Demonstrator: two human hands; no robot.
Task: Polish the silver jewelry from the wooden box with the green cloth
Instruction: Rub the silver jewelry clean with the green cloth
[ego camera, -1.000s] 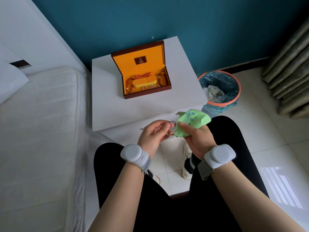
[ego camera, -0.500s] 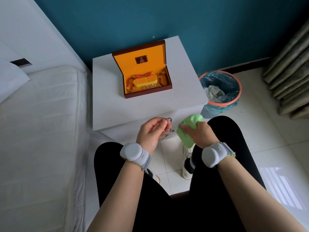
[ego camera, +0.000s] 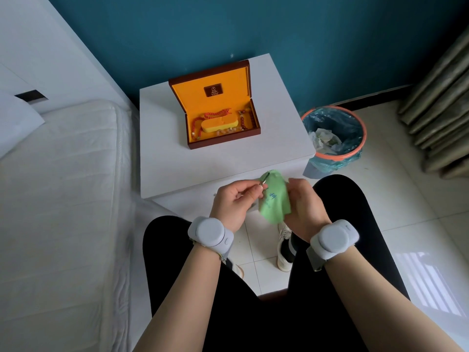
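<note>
My left hand [ego camera: 234, 199] pinches a small silver jewelry piece [ego camera: 264, 182] between its fingertips, just in front of the white nightstand's near edge. The green cloth [ego camera: 275, 199], with blue print on it, hangs spread from my right hand [ego camera: 303, 201], which grips its right side. The silver piece rests against the cloth's upper left part. The wooden box [ego camera: 215, 107] stands open on the nightstand, lined in yellow, with red and amber beads around a yellow pad.
The white nightstand [ego camera: 177, 161] stands against a teal wall. A white mattress [ego camera: 63, 199] lies to the left. An orange-rimmed bin [ego camera: 355, 151] with a blue liner stands on the tiled floor to the right, curtains beyond it. My knees in black trousers sit below the hands.
The cloth, bunched in my right hand before, now hangs open and flat. My left hand has brought the silver piece up against it. Both hands stay in front of the nightstand.
</note>
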